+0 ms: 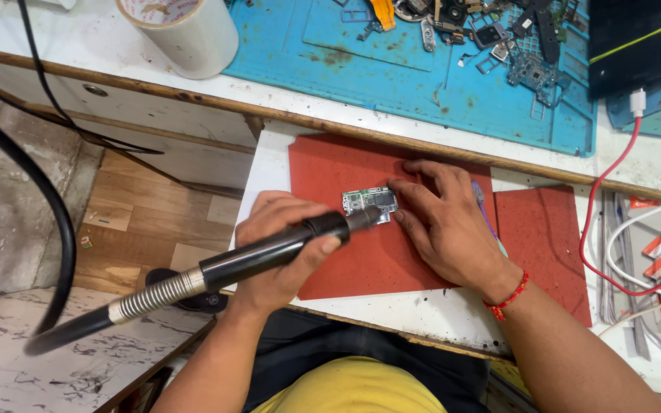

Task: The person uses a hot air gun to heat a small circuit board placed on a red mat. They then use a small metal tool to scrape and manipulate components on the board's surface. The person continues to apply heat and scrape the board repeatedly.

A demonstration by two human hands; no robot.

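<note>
Red rubber mat (346,264) covers the white worktop's (430,313) near edge; left hand (281,245) grips a black hot-air wand (269,252) over a small green circuit board (369,203), right hand (445,222) pinning it flat. Heating step; steady aim matters next.

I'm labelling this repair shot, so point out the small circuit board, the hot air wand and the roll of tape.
circuit board (363,200), head view, its green face.
hot air wand (269,252), head view, mid black handle.
roll of tape (193,34), head view, its outer side.

dark phone screen (639,42) top right, unlit
</note>
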